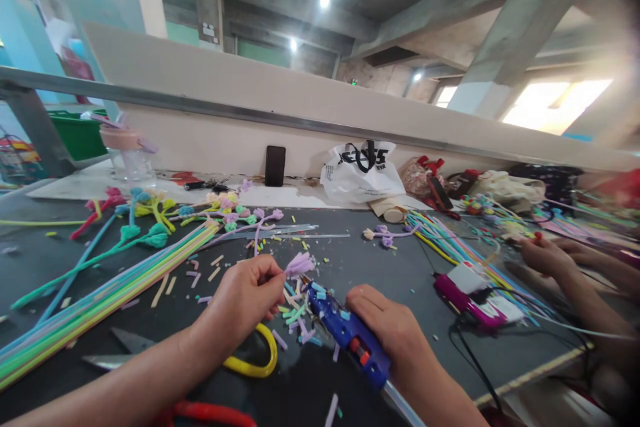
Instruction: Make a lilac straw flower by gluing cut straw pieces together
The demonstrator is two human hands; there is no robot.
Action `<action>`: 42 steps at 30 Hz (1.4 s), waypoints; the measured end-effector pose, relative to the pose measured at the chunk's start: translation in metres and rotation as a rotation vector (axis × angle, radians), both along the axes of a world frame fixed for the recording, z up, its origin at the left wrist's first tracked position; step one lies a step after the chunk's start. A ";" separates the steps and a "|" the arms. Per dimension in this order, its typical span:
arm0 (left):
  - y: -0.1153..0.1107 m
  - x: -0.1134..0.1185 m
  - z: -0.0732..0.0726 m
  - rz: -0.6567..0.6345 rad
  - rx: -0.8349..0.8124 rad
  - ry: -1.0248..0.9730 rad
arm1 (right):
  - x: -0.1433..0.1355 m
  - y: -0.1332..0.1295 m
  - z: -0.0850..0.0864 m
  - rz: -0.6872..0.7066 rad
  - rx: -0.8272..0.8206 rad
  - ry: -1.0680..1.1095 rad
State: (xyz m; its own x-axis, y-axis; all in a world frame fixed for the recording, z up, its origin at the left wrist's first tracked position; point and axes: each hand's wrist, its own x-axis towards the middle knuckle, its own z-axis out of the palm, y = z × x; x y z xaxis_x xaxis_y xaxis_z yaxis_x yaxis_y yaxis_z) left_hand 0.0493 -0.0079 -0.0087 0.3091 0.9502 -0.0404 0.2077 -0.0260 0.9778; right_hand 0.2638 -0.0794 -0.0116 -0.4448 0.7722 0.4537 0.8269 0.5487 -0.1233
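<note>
My left hand [249, 291] pinches a small lilac fuzzy-stem bloom [300, 264] between thumb and fingers. My right hand [393, 320] is closed on a blue glue gun [345, 330], with a clear glue stick [400, 405] at its back end. The gun's nozzle points up and left, close below the bloom; whether they touch I cannot tell. Around the nozzle lie pastel stem offcuts [300, 320]. Scissors with a yellow handle [273, 353] lie partly under my left forearm, and a red handle [213, 411] shows at the bottom edge.
Long pastel fuzzy stems [125, 287] and finished-looking flowers [155, 237] cover the left side. A phone [275, 166] leans on the back board beside a white bag [361, 173]. At right are a magenta glue gun [467, 307], cables and another person's hands [545, 257].
</note>
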 end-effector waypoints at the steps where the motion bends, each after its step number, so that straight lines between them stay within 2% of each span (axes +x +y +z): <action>1: 0.000 0.000 0.000 0.000 -0.004 -0.003 | 0.000 0.001 -0.001 0.007 0.015 -0.008; 10: -0.001 0.001 -0.001 0.000 0.004 0.019 | 0.005 0.007 -0.013 -0.010 0.023 -0.078; 15: 0.000 0.000 -0.002 -0.010 0.026 0.040 | 0.011 0.012 -0.018 0.043 0.020 -0.110; 21: 0.001 0.000 -0.003 -0.018 0.046 0.057 | 0.004 0.004 -0.009 -0.080 0.109 -0.061; 26: 0.001 -0.004 -0.010 -0.011 0.273 0.211 | -0.004 0.001 -0.004 -0.053 0.109 -0.029; 30: -0.001 -0.006 -0.011 -0.005 0.483 0.361 | -0.005 0.004 -0.010 -0.036 0.074 -0.034; 34: -0.004 -0.007 -0.012 -0.025 0.586 0.420 | -0.004 0.006 -0.014 -0.044 0.078 -0.070; 39: -0.002 -0.008 -0.012 -0.024 0.584 0.419 | -0.002 0.004 -0.012 -0.103 0.107 -0.083; 42: 0.002 -0.007 -0.011 -0.013 0.463 0.324 | 0.002 0.004 -0.009 -0.089 0.153 -0.091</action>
State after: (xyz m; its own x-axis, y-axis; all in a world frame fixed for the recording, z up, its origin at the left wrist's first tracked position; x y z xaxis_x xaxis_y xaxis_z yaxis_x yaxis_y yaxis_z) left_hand 0.0422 -0.0061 -0.0199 0.3625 0.8875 0.2844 0.4925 -0.4415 0.7500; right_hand 0.2655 -0.0749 -0.0207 -0.4225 0.7354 0.5298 0.8767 0.4799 0.0330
